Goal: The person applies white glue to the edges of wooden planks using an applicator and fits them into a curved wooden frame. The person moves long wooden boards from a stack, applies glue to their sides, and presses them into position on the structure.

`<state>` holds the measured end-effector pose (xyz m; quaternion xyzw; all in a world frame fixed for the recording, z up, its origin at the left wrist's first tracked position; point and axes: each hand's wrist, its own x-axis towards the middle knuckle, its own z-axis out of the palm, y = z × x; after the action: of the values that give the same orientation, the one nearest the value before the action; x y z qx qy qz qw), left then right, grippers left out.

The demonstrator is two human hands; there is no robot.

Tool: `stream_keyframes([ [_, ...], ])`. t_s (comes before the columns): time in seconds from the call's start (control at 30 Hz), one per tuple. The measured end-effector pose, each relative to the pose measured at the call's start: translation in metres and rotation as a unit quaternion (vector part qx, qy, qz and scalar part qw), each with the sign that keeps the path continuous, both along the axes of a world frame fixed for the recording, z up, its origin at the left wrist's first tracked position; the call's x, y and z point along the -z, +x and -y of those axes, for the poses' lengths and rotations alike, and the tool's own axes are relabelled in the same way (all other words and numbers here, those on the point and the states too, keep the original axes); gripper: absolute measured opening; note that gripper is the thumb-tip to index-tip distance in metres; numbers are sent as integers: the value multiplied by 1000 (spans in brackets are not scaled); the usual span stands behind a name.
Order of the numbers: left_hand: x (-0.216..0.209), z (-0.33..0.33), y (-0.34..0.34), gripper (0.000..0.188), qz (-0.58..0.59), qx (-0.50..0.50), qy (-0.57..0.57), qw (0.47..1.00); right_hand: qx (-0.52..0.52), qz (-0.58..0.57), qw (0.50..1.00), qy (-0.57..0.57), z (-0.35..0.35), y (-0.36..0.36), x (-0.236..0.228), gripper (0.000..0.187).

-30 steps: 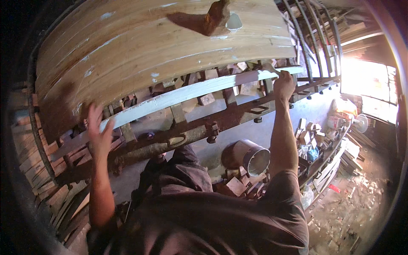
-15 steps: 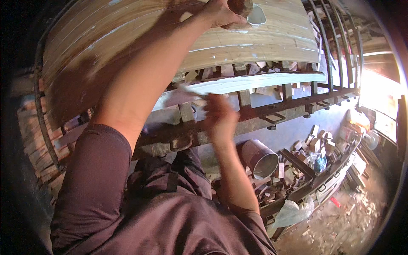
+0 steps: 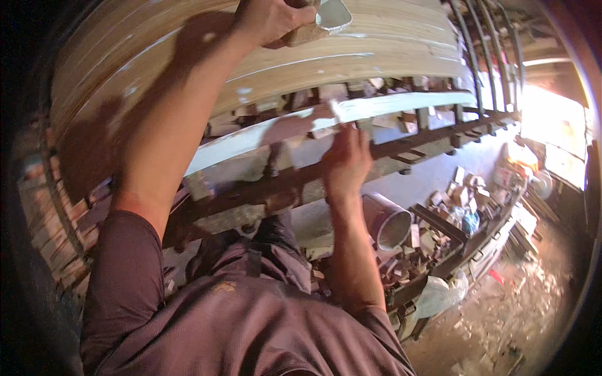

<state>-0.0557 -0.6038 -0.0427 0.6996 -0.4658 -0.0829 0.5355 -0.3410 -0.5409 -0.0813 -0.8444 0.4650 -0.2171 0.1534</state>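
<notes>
My left hand (image 3: 269, 22) is closed around a small brownish container (image 3: 304, 34) with a pale liquid or coating inside its opening, held over wide wooden boards (image 3: 389, 47). The fingers of my right hand (image 3: 348, 156) are closed on a brush (image 3: 337, 113), its pale tip blurred by motion. That tip is at a long narrow wooden strip (image 3: 407, 105), whose upper face is coated pale white. The strip lies along the near side of the boards, across the rack's metal bars, and my right hand's shadow falls on it.
A metal rack (image 3: 301, 178) with upright bars (image 3: 495, 56) at the right carries the boards. Below are a bucket (image 3: 389, 222) lying tipped, heaped wood offcuts (image 3: 433, 241) and a clear plastic bag (image 3: 442, 294). Shavings litter the floor (image 3: 508, 313).
My left hand and the container have moved left over the boards. My right hand has moved right and slightly up with the brush along the strip, more of whose left part now shows.
</notes>
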Motion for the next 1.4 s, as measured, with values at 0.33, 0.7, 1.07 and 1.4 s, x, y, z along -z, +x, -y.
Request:
stream_keyframes([
  [0.33, -48, -266, 81, 69, -37, -110, 140, 983, -163, 133, 968, 139, -158, 95, 1, 33],
  [0.7, -52, -468, 115, 67, -27, -145, 145, 978, -163, -7, 987, 16, -197, 105, 19, 39],
  [1.07, -79, -522, 93, 64, 146, -25, 51, 988, -213, 237, 944, 85, -273, 178, -115, 22],
  [1.4, -98, -510, 38, 76, 234, 65, -12, 970, -196, 119, 965, 129, -291, 193, -74, 15],
])
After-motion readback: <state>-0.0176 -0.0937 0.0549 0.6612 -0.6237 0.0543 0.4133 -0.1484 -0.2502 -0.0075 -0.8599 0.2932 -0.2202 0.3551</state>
